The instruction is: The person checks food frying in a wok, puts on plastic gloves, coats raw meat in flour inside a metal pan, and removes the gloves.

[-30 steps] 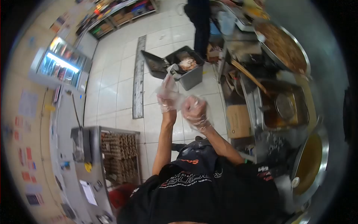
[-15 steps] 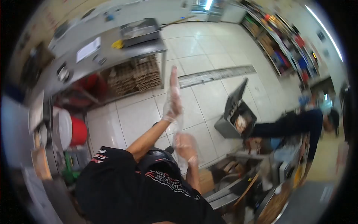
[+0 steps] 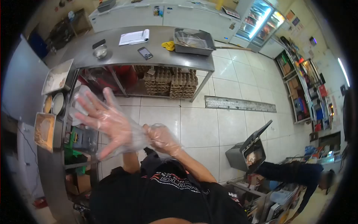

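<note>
My left hand (image 3: pixel 110 127) is held up in front of me with its fingers spread wide, inside a clear plastic disposable glove (image 3: pixel 135 128). Its loose film hangs past the fingertips and around the wrist. My right hand (image 3: pixel 160 138), also in clear plastic, is closed at the left wrist and pinches the cuff of that glove. To the left of my hands, on a steel counter, are a metal pan of white powder (image 3: pixel 57 78), a round container (image 3: pixel 58 103) and a pan of orange-brown crumbs (image 3: pixel 44 131).
Ahead stands a steel table (image 3: pixel 160 54) with a grey tub (image 3: pixel 194 43), yellow cloth (image 3: pixel 168 46), phone (image 3: pixel 145 53), notepad (image 3: pixel 134 37) and metal bowl (image 3: pixel 100 51). Egg trays (image 3: pixel 171 82) are stacked below. An open bin (image 3: pixel 248 153) and a co-worker (image 3: pixel 298 173) are at right.
My view has turned, bringing the counter pans into sight. My left hand has swung left and spread its fingers; my right hand has come up to the left wrist and grips the glove cuff.
</note>
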A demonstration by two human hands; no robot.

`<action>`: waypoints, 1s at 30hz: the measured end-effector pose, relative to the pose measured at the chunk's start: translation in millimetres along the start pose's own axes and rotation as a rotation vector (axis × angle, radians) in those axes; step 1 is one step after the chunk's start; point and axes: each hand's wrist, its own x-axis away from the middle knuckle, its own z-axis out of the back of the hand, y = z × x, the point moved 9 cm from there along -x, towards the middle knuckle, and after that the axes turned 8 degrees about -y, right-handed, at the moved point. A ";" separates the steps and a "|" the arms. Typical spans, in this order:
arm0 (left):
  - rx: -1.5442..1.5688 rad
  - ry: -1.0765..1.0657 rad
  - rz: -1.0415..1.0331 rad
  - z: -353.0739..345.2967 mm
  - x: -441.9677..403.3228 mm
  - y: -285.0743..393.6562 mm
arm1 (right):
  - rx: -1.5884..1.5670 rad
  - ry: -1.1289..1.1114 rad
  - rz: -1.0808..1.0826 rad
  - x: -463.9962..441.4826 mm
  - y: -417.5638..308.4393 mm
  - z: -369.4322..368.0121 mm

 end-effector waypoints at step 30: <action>-0.992 0.167 -0.416 369.7 -261.2 49.7 | -0.568 -0.182 0.586 -462.1 -93.6 -178.6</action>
